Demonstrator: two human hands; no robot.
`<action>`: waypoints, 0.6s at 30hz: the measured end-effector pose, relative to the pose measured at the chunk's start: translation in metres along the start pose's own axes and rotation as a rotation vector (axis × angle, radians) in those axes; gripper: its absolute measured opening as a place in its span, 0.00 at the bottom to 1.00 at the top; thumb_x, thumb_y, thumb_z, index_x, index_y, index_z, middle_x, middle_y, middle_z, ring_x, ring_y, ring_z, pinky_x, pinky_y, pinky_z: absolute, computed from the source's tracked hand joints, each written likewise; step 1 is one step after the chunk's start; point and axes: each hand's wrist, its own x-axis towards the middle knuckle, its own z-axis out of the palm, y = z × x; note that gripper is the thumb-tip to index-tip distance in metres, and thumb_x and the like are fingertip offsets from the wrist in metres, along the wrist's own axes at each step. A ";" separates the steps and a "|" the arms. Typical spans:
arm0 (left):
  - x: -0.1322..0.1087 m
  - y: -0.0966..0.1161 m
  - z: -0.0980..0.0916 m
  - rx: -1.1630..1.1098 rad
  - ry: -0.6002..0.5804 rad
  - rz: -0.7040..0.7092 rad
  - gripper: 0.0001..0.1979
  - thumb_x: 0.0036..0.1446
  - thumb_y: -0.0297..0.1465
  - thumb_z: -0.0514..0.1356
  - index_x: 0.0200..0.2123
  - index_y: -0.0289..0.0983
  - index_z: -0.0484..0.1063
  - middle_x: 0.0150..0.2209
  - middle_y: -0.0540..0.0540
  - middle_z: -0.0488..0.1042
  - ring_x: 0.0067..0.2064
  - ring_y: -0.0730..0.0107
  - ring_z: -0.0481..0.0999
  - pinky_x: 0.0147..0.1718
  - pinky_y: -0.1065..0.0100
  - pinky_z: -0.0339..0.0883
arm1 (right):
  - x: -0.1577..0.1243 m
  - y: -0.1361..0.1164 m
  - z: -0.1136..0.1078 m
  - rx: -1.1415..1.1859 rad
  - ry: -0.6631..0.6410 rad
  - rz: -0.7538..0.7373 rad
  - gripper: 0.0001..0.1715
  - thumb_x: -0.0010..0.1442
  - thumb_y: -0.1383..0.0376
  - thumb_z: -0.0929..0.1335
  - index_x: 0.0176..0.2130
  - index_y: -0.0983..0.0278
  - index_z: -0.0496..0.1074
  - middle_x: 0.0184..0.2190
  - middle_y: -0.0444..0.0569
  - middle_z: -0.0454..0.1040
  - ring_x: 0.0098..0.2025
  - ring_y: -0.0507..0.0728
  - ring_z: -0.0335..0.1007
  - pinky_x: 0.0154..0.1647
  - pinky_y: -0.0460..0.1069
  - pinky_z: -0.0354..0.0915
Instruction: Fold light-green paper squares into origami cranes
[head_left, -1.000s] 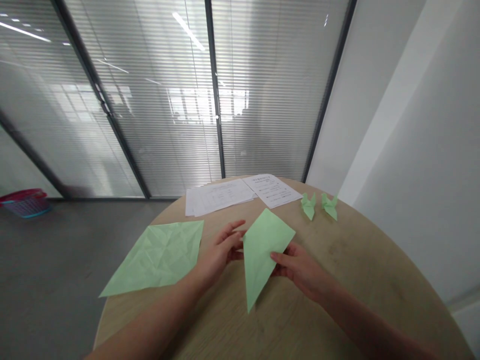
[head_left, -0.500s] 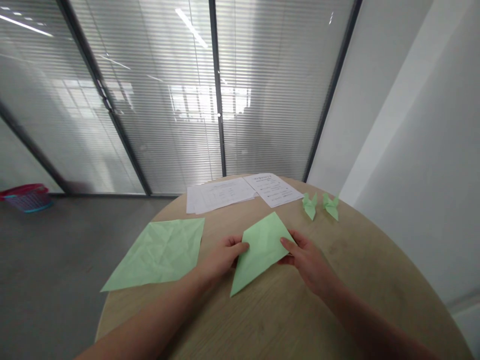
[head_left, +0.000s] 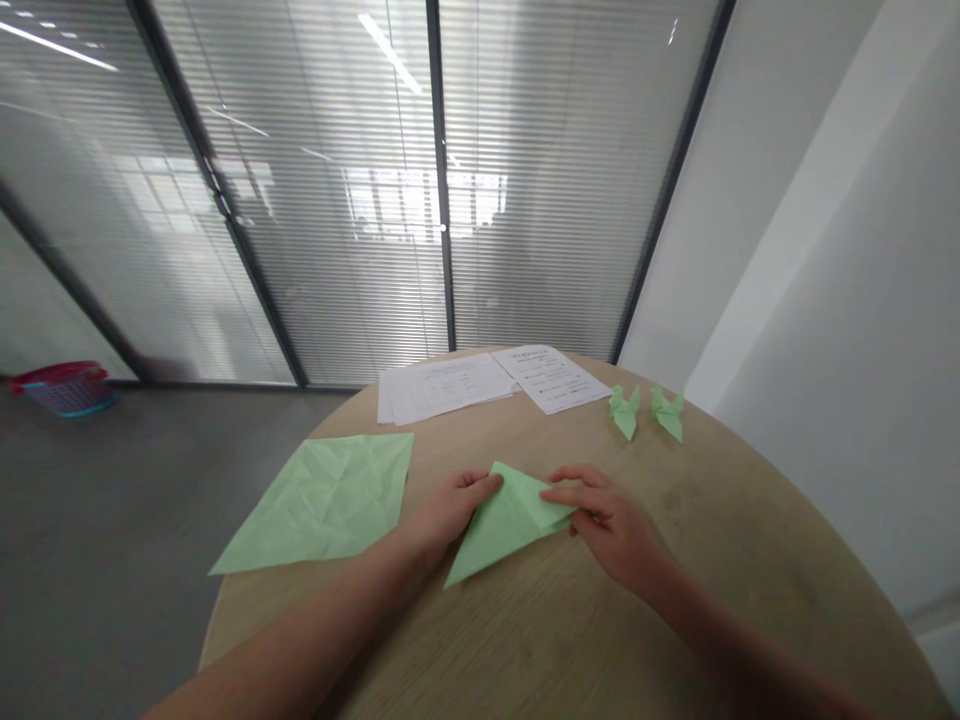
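Green paper [head_left: 499, 530], partly folded, sits between our two grips in the head view. Our left grip [head_left: 451, 508] closes on its left edge, thumb on top, seemingly to steady it; our right grip [head_left: 609, 515], nearly closed, pinches the right corner, perhaps to keep the layers together. Left of the left grip, a creased sheet [head_left: 326, 505] lies apart, leaving us room; beyond the right grip, two folded figures [head_left: 625, 412] rest on the counter [head_left: 600, 640].
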 end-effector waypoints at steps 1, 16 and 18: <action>0.001 -0.001 0.000 -0.032 0.038 0.000 0.20 0.50 0.47 0.71 0.34 0.36 0.78 0.30 0.44 0.80 0.30 0.63 0.78 0.31 0.65 0.71 | -0.001 -0.001 -0.001 -0.077 -0.020 -0.058 0.22 0.62 0.70 0.65 0.47 0.52 0.83 0.54 0.52 0.73 0.41 0.56 0.74 0.42 0.53 0.73; 0.003 0.003 -0.006 0.193 -0.029 0.158 0.22 0.49 0.50 0.67 0.32 0.35 0.79 0.26 0.47 0.77 0.27 0.65 0.73 0.28 0.67 0.63 | -0.006 -0.019 -0.003 -0.224 -0.209 -0.116 0.23 0.64 0.58 0.71 0.58 0.54 0.76 0.64 0.55 0.68 0.62 0.65 0.67 0.62 0.60 0.65; 0.005 0.004 -0.008 0.301 -0.009 0.192 0.22 0.50 0.50 0.66 0.29 0.35 0.79 0.24 0.49 0.74 0.25 0.68 0.69 0.26 0.68 0.59 | -0.003 -0.017 -0.001 -0.115 -0.104 -0.010 0.22 0.65 0.55 0.69 0.57 0.56 0.77 0.59 0.56 0.72 0.55 0.64 0.72 0.53 0.57 0.70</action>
